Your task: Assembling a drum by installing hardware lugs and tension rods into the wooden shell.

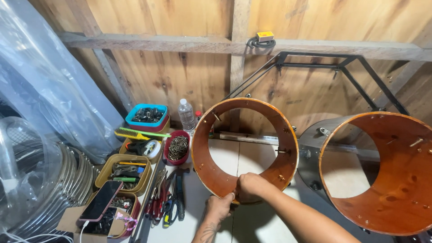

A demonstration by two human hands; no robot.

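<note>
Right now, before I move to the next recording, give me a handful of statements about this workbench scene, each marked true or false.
1. Both hands grip the lower rim of the smaller wooden drum shell. True: the left hand and right hand meet at its bottom edge.
2. The smaller shell lies flat on the bench. False: it stands on edge, its opening facing the camera.
3. A second, larger drum shell stands to the right. True.
4. The smartphone lies inside the blue tray. False: it rests on a cardboard box at the bench's near left; the blue tray holds small metal hardware.
5. A clear plastic bottle stands upright by the wooden wall. True.
</note>
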